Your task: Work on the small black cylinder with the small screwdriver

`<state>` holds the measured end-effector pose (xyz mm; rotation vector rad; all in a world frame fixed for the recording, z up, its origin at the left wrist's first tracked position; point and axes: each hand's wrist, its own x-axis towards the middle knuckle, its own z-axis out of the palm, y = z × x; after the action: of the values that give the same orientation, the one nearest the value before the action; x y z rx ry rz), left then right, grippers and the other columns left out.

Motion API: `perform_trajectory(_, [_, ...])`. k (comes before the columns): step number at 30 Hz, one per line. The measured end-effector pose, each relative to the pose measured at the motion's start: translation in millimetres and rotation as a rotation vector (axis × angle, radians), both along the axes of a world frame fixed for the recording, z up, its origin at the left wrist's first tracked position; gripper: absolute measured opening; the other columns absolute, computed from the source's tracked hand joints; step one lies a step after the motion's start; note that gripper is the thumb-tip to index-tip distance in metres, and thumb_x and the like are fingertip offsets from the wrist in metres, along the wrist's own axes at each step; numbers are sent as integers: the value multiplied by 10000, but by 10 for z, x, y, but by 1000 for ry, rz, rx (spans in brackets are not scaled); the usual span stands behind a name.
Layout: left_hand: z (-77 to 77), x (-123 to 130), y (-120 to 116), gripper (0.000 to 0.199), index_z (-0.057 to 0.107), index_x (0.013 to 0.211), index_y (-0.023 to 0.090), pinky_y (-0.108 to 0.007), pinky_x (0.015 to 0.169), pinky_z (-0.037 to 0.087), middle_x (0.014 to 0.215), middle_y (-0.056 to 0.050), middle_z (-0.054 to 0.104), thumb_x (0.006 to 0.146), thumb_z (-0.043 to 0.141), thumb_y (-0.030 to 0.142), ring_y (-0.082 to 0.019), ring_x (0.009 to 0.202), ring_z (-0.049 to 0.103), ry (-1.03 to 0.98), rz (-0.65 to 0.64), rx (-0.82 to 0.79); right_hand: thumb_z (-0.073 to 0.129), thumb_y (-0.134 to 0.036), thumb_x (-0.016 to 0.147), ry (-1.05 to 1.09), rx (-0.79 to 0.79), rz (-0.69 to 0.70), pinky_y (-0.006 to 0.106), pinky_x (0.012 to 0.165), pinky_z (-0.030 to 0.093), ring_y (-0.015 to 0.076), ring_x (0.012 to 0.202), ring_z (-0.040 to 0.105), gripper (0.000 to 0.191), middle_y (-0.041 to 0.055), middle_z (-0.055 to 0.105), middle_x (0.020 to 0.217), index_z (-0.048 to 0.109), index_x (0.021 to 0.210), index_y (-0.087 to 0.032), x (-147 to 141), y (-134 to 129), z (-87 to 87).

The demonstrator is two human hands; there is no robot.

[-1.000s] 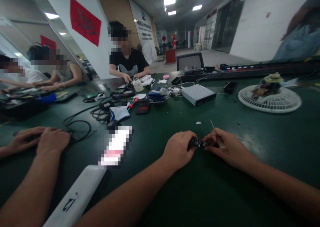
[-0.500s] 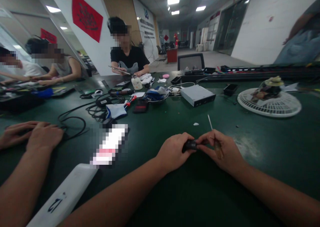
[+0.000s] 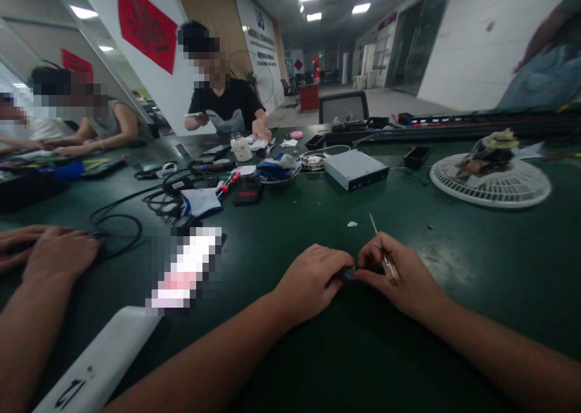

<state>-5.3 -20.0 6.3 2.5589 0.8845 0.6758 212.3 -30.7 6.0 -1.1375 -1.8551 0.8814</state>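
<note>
1. Workbench, long and dark green, fills the lower scene and runs toward a lit hall at the far end.
2. Across the bench sits a person in a black T-shirt, and a person in a grey top sits at the far left. A standing person's denim-clad hip shows at the far right.
3. On the far right of the bench lies a round white fan guard with a clump of objects on it. To its left sits a grey metal drive box.
4. Black cables coil on the left of the bench, beside a blue-and-white cloth. On the near left, a neighbour's hands rest on the bench, well apart from the person's own.
5. Nearer still lie a long white strip marked "12" and a pixelated white-and-pink item. The person's left forearm passes just in front of them.
6. Left hand is curled nearly closed around one end of a small dark object, near the middle of the bench.
7. Right hand is also nearly closed. Its fingers pinch the object's other end and hold a slim screwdriver, its shaft tilted toward the far side.
8. That object sits between the two hands, held above the bench and mostly hidden by the fingers, so its exact kind cannot be told.
9. A tiny white scrap lies on the bench just beyond the hands.
</note>
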Motion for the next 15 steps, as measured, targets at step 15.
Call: perform_trajectory(15, [13,23,-47,242,595,1109,188,-399,876,469,1036,-52,704,896,669,277,-231,941,637,-13,97,-3,699,-116,814,-103,286,-27,323,652,506,185,787,689,368,13,708,875,364,777,-262,-36,-117,8])
